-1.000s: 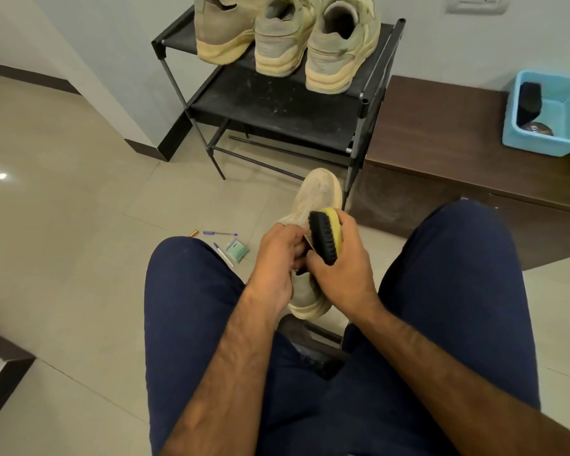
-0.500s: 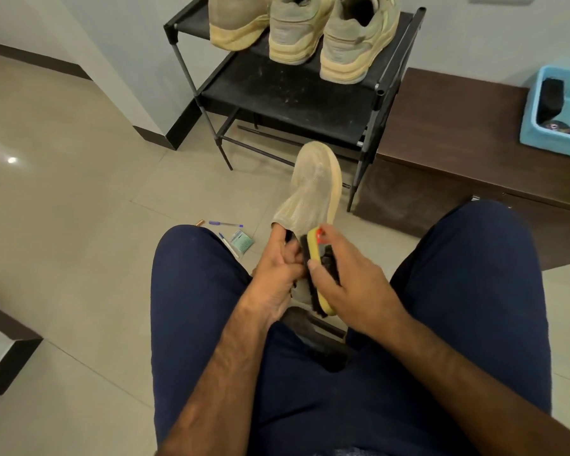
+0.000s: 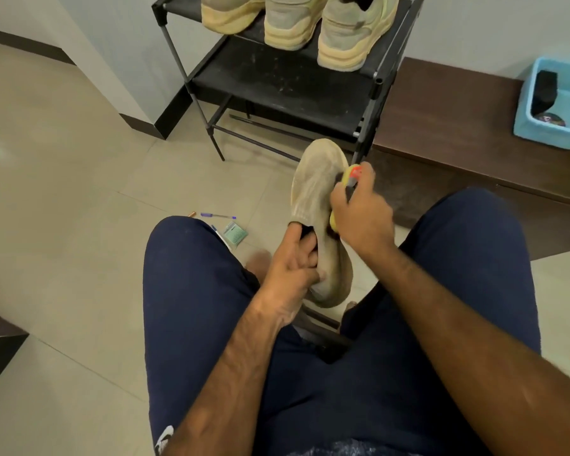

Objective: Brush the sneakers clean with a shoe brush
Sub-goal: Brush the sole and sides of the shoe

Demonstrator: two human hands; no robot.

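I sit with a dusty beige sneaker [image 3: 315, 189] held between my knees, toe pointing away from me. My left hand [image 3: 292, 263] grips it at the collar, fingers tucked inside the opening. My right hand [image 3: 361, 212] holds a yellow shoe brush [image 3: 351, 174] with a red mark on its end, pressed against the right side of the sneaker's upper. The bristles are hidden against the shoe. Three more beige sneakers [image 3: 352, 31] stand on the top shelf of a black shoe rack [image 3: 277, 83].
A dark wooden bench [image 3: 448, 126] runs to the right of the rack, with a light blue plastic tub [image 3: 553, 126] on it holding a dark object. Pens [image 3: 218, 216] and a small green comb [image 3: 236, 232] lie on the tiled floor by my left knee.
My right hand has carried the brush forward from the sneaker's heel region to its upper near the toe. The sneaker has tilted up, and my left hand has moved deeper into the collar.
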